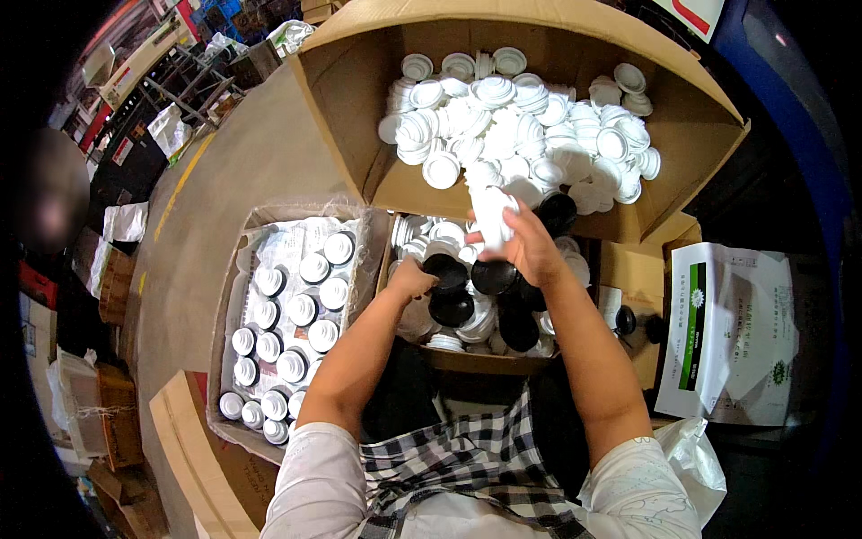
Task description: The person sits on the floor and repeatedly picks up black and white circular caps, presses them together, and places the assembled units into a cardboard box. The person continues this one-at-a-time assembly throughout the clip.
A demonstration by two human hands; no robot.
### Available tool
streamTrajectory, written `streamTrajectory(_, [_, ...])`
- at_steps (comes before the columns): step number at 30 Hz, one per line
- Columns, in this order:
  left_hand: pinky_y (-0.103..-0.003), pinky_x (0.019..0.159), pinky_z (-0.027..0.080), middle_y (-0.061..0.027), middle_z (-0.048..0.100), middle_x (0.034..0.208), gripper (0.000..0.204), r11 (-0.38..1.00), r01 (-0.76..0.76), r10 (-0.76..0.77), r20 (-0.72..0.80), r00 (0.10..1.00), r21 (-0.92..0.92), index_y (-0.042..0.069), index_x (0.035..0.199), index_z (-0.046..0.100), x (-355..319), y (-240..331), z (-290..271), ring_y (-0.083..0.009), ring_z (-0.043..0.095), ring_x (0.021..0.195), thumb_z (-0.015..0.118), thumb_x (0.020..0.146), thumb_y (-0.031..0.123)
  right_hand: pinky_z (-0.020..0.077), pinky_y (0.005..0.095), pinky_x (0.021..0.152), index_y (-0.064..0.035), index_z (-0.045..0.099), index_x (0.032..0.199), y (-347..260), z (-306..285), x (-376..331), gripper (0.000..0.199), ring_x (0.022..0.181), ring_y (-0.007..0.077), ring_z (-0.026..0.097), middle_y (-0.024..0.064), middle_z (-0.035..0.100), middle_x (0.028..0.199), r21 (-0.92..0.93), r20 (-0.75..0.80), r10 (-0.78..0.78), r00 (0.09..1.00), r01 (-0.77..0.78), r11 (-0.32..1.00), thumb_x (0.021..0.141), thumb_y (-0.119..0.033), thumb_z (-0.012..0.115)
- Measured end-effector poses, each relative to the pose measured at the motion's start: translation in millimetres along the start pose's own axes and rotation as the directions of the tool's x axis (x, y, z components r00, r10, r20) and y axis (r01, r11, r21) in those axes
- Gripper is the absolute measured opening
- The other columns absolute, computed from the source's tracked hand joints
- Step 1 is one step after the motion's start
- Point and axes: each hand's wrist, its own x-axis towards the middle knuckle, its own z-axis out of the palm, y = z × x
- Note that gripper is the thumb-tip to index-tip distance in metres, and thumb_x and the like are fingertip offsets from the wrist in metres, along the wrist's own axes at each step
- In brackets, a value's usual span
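Note:
My right hand (532,244) is closed round a white piece (494,218), perhaps several round white plastic caps together, above a cardboard box (458,359) in front of me. My left hand (410,279) has its fingers closed at the edge of a round black lid (444,273) over the same box. Below my hands, more black lids (451,309) lie among white caps (480,319). Behind stands a large tilted carton (337,117) heaped with white flanged caps (503,135).
At my left, a shallow box (218,377) lined with printed paper holds spaced white-topped pieces with dark bases (301,310). A white and green printed carton (732,332) stands at the right, a clear plastic bag (696,463) below it. Cardboard flaps (202,458) stick up at lower left.

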Motion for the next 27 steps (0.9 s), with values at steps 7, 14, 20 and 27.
streamTrajectory(7, [-0.033,0.045,0.045,-0.011,0.06,0.062,0.023,0.985,0.034,-0.037,0.012,0.999,0.169,-0.004,0.073,0.064,3,-11,1,-0.0204,0.056,0.048,0.066,0.069,0.019,0.0535,0.0315,0.052,-0.0029,0.046,0.125,-14,1,-3,0.066,0.072,0.0239,0.066,0.0265,0.057,0.112,0.383,0.203,-0.001,0.979,-0.078,0.921,0.089,-0.056,0.034])
streamTrajectory(14, [-0.032,0.046,0.046,-0.0097,0.061,0.073,0.024,0.974,-0.218,0.179,-0.391,0.903,-0.059,-0.003,0.085,0.061,-8,10,-5,-0.017,0.057,0.056,0.065,0.075,0.018,0.0497,0.0302,0.051,-0.0042,0.044,0.126,-17,-3,-6,0.066,0.073,0.0232,0.065,0.0204,0.06,0.108,0.286,0.118,-0.051,0.992,0.016,0.958,0.086,-0.056,0.041])
streamTrajectory(20, [-0.038,0.07,0.053,-0.0095,0.063,0.102,0.033,0.178,0.012,0.158,0.041,0.987,-0.984,0.005,0.111,0.056,-43,62,-15,-0.0229,0.063,0.088,0.053,0.091,0.032,0.0504,0.0281,0.059,-0.0045,0.034,0.132,-13,3,-12,0.063,0.085,0.0225,0.064,0.0097,0.056,0.108,-0.095,-0.106,-0.129,0.986,0.12,0.988,0.087,-0.045,0.049])
streamTrajectory(27, [-0.045,0.096,0.042,-0.018,0.055,0.122,0.05,-0.296,0.285,0.423,0.142,0.895,-0.912,-0.002,0.121,0.049,-71,78,-4,-0.0309,0.054,0.112,0.034,0.096,0.037,0.047,0.0328,0.083,-0.0057,0.034,0.135,-12,12,-15,0.062,0.1,0.0213,0.058,0.0097,0.053,0.115,-0.312,-0.079,-0.223,0.972,0.189,0.931,0.083,-0.027,0.06])
